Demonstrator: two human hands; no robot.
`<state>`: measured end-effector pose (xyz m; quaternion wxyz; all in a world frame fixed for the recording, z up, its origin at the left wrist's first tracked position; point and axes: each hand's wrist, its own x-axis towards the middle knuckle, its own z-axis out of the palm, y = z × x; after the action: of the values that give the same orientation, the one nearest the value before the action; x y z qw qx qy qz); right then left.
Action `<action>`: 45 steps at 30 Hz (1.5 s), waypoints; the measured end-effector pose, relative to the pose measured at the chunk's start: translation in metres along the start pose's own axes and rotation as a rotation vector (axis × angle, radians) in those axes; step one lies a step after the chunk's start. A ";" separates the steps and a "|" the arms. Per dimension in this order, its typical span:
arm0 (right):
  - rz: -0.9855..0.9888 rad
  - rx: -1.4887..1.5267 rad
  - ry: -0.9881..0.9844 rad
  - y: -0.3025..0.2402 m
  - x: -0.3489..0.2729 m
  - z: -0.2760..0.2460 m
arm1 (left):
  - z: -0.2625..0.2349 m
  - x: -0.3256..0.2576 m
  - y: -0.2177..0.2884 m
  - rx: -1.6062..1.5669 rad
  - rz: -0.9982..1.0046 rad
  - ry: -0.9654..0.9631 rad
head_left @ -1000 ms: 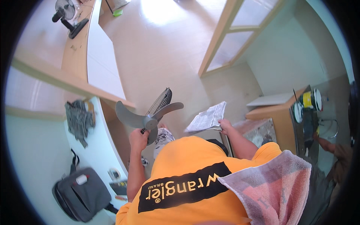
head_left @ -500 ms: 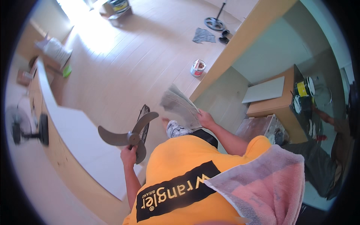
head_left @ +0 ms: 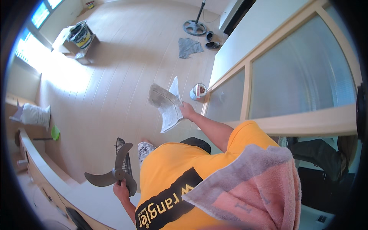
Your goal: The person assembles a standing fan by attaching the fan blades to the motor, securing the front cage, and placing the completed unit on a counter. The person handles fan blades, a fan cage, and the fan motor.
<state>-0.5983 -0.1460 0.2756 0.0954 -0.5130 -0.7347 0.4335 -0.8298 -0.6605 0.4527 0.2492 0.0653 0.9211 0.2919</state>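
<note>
We have both hands full. Our left hand (head_left: 121, 190) is closed around the grey fan blade (head_left: 119, 174) just below its hub, out past the far edge of the white surface (head_left: 86, 203); a black grille (head_left: 118, 144) stands behind it — we cannot tell whether the same fingers grip that too. Our right hand (head_left: 187, 110) is clamped on one edge of a loosely folded newspaper (head_left: 165, 101), above the floor (head_left: 134, 50). Near the floor's far right edge lie a fan base (head_left: 194, 28) and a grey cloth (head_left: 189, 48); a can (head_left: 197, 92) stands by the wooden frame (head_left: 247, 92). The step in hand looks like carrying; we judge the next move calls for steady grips — and blades clear of our leg.
</note>
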 end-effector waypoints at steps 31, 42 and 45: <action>0.615 1.046 0.367 -0.124 0.704 -0.116 | 0.179 0.653 0.821 0.399 0.505 -0.353; 0.513 -0.017 0.029 -0.064 0.757 -0.165 | 0.423 0.784 0.990 0.547 0.672 -0.523; 0.395 -0.063 -0.027 -0.103 0.754 -0.186 | 0.506 0.843 1.025 0.601 0.736 -0.525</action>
<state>-0.9022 0.5752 0.2345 -0.0174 -0.6440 -0.6344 0.4273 -1.3352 0.6605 0.3252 0.3225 0.5224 0.7873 0.0575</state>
